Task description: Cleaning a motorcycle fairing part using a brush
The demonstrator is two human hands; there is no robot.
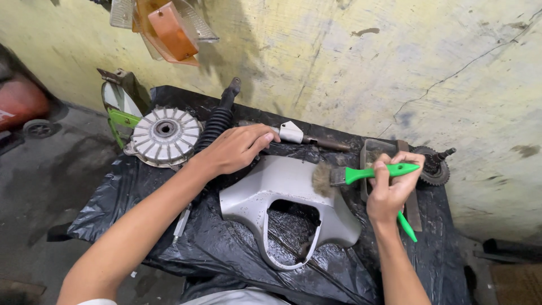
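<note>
Fingers of the left hand (pixel 237 148) are together and bent, pressing down on the top edge of one grey cover (pixel 282 195); they hold nothing closed. Left of this hand lies one round finned metal part (pixel 165 135), and just beside it one black ribbed boot (pixel 216 125). One black plastic sheet (pixel 135 209) covers the table, and the cover lies on it in the middle. On the right, the right hand (pixel 389 189) is clamped on the green handle of one brush (pixel 361 174), whose bristles touch the cover. Behind it stands one gear (pixel 435 169).
</note>
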